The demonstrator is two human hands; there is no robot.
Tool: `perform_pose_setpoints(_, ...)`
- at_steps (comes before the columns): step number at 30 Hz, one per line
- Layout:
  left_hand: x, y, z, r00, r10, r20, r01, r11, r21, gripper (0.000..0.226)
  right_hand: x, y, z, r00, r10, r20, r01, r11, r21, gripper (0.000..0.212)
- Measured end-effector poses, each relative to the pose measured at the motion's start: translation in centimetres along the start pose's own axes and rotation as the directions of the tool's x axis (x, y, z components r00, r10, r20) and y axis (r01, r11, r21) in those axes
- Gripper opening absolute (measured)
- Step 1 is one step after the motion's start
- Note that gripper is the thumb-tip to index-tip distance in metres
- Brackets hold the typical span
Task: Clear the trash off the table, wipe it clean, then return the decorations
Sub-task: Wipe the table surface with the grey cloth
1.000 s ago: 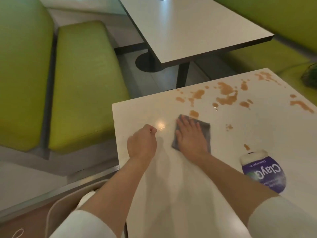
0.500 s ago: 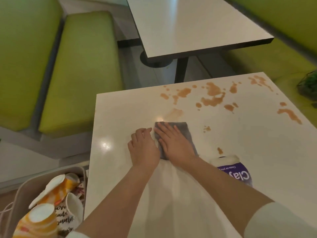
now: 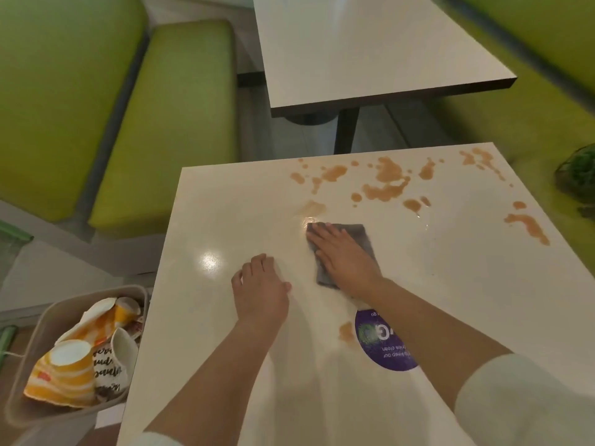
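Since half a second ago: right hand (image 3: 346, 255) and grey cloth (image 3: 362, 241) have slid up and rightward, away from the left hand (image 3: 259, 289); the two hands now sit apart. Right fingers straight, flat on the cloth at frame centre. Left fingers loosely bent, resting on the counter (image 3: 225, 226), holding nothing. Cloth folded, rectangular, dark. Brown spill patches (image 3: 384, 188) across the counter's upper part. Bin (image 3: 48, 313) at lower left holds crumpled orange-and-white paper cups (image 3: 61, 375).
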State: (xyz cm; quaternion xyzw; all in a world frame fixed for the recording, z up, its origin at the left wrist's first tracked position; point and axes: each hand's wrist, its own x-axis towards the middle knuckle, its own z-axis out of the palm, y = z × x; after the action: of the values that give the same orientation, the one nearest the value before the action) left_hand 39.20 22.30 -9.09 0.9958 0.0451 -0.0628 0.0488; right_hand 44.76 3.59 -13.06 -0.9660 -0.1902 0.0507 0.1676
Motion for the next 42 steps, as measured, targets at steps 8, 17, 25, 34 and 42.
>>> perform_pose_setpoints(8,1.2,0.9,-0.7,0.997,-0.021,0.078,0.010,0.990,0.138,0.060,-2.1,-0.2,0.0,0.997,0.071,0.016,-0.070,0.995,-0.077,0.066)
perform_pose_setpoints(17,1.7,2.3,-1.0,0.981,-0.057,0.186,0.010,0.970,0.242,0.057,2.1,2.8,-1.4,0.933,0.345,-0.097,-0.355,0.928,-0.112,0.055)
perform_pose_setpoints(25,2.0,2.5,-1.7,0.966,-0.054,0.253,-0.012,0.968,0.252,0.050,3.7,4.1,-2.0,0.991,0.130,-0.034,-0.132,0.986,-0.097,0.050)
perform_pose_setpoints(34,2.2,1.9,-1.2,0.968,-0.024,0.251,-0.030,0.977,0.210,0.055,5.2,0.5,-0.6,0.980,-0.193,0.048,0.195,0.979,-0.049,0.047)
perform_pose_setpoints(42,2.2,1.5,-1.2,0.965,-0.011,0.262,-0.039,0.982,0.184,0.055,5.4,-3.2,0.5,0.996,-0.092,-0.005,0.092,0.996,0.022,0.047)
